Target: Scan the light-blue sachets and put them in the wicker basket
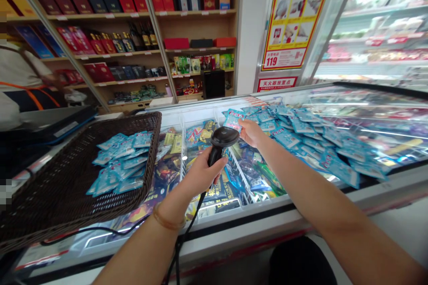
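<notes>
Light-blue packets [287, 138], black scanner [224, 137], dark-brown woven basket [53, 187]

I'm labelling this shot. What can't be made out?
All in the head view:
Scanner: handle partly covered by the left hand.
Held packet: fine print too small; part covered by the right hand.
Basket: left end cut off by picture edge.
Packet pile on the right: lower packets hidden under upper ones.

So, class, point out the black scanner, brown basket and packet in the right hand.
Black scanner [225, 136], head view: on its rounded top.
Brown basket [154, 150], head view: on its side wall.
Held packet [233, 120], head view: on its printed face.
</notes>
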A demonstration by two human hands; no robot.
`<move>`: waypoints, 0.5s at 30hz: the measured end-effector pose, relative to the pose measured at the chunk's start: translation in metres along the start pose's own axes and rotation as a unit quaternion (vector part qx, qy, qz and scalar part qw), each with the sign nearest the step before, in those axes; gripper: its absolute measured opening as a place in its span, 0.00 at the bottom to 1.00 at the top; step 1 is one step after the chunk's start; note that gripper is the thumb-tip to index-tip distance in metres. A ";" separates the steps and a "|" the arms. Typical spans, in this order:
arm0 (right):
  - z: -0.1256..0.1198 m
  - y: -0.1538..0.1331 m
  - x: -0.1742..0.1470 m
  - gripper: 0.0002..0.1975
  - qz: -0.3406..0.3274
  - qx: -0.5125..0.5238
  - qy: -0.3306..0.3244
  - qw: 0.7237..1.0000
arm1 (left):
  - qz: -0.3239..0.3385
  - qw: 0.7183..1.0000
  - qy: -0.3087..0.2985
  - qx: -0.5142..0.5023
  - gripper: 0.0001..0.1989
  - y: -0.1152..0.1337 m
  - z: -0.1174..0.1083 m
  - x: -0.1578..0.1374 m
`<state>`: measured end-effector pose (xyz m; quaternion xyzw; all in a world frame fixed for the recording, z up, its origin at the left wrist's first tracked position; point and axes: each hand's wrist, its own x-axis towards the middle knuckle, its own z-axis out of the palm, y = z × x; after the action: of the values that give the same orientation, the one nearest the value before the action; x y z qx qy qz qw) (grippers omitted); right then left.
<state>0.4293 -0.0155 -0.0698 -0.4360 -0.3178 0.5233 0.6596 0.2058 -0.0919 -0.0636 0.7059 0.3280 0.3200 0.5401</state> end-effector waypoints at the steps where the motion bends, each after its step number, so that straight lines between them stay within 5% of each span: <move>1: 0.000 0.000 0.000 0.08 -0.001 0.002 0.001 1.000 | -0.001 1.000 -0.001 0.001 0.14 0.000 0.000 0.000; 9: 0.002 0.003 0.000 0.09 -0.003 0.000 0.007 1.000 | -0.010 0.999 0.008 -0.040 0.16 0.000 0.002 0.001; 15: 0.040 0.012 0.011 0.11 0.035 -0.044 0.017 0.998 | -0.051 0.970 0.176 -0.161 0.21 0.037 -0.018 -0.010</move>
<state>0.3919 0.0059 -0.0640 -0.4845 -0.3142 0.5241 0.6260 0.1902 -0.0973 -0.0250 0.5244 0.3974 0.4604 0.5959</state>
